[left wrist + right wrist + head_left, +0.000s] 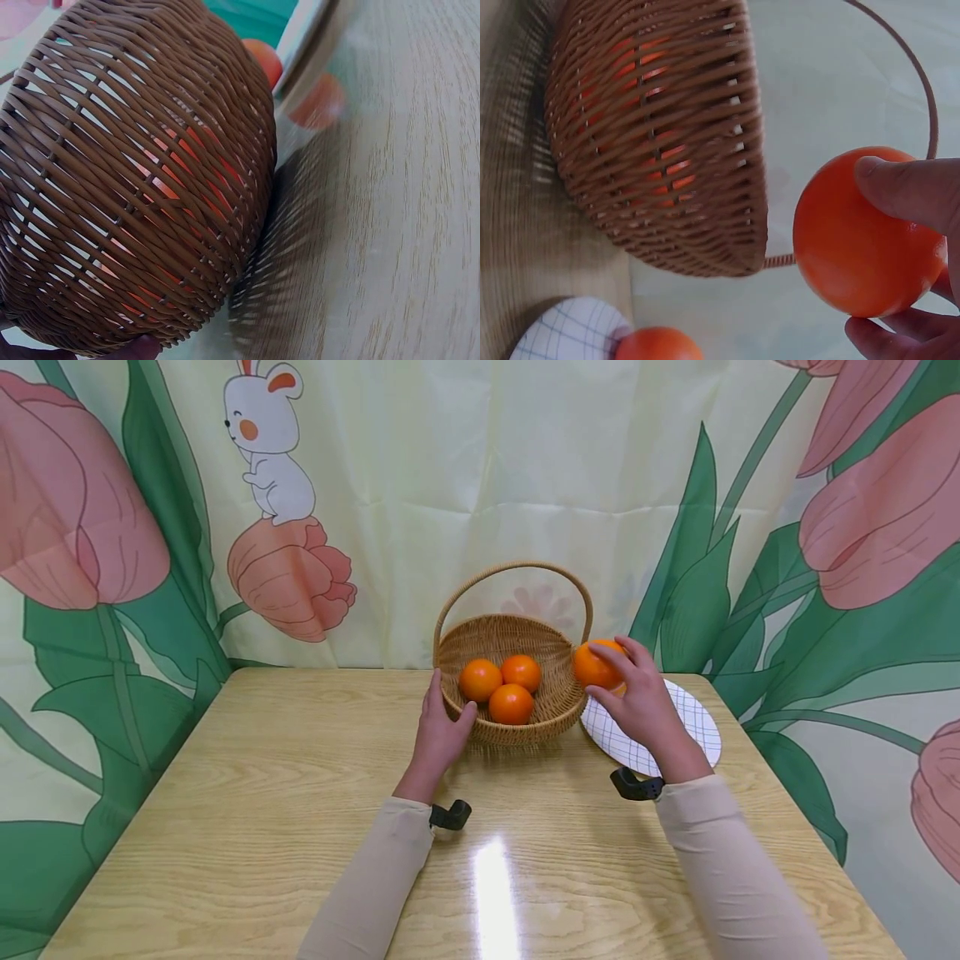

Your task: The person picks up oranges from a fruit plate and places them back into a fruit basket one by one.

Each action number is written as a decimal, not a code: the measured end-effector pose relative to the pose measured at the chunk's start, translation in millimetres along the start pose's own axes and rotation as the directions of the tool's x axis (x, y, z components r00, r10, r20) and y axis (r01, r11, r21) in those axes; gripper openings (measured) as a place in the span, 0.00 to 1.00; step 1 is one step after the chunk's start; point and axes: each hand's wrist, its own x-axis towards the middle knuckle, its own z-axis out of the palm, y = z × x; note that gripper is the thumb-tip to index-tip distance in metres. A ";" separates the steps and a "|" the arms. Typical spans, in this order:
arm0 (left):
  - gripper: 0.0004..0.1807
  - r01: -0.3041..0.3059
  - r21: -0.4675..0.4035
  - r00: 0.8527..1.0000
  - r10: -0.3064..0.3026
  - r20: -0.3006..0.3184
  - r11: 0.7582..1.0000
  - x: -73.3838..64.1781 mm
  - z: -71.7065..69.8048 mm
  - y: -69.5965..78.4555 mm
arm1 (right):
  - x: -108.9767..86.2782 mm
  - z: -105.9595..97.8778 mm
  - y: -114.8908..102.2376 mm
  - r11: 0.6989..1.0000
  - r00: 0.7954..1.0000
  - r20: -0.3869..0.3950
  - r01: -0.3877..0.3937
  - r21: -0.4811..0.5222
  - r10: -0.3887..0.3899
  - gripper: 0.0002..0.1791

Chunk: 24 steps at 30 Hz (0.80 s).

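A wicker basket (pixel 551 714) with a tall arched handle (pixel 517 565) stands near the back of the table, three oranges (pixel 512 704) grouped inside it. My left hand (pixel 438 735) grips its left side, thumb at the rim and fingers along the outer wall. In the left wrist view, fingertips (pixel 139 349) show under the weave. My right hand (pixel 637 702) holds another orange (pixel 862 232) between thumb and fingers, level with the basket's right rim and just outside it. Beneath that hand lies a white plate with a blue grid (pixel 693 727), bearing one more orange (pixel 660 346), mostly hidden in the head view.
The wooden table (pixel 300 760) reaches back to a curtain (pixel 420 460) printed with tulips and a rabbit, close behind the basket. The plate sits near the table's right edge. A bright light reflection (pixel 495 893) lies on the wood between my forearms.
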 end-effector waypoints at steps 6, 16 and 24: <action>0.46 0.006 0.001 1.000 -0.006 0.001 1.000 -0.3 0.5 -0.2 | 2.7 6.8 -5.7 1.000 1.000 0.014 0.015 0.022 -0.015 0.32; 0.46 0.011 -0.001 1.000 -0.011 0.003 1.000 -0.4 -0.5 2.3 | 9.2 20.0 -12.2 0.996 0.997 0.042 0.066 0.058 -0.068 0.31; 0.46 0.008 0.001 1.000 -0.008 0.005 1.000 0.0 -0.8 1.8 | 15.9 32.9 -19.8 0.998 0.993 0.099 0.063 0.025 -0.065 0.30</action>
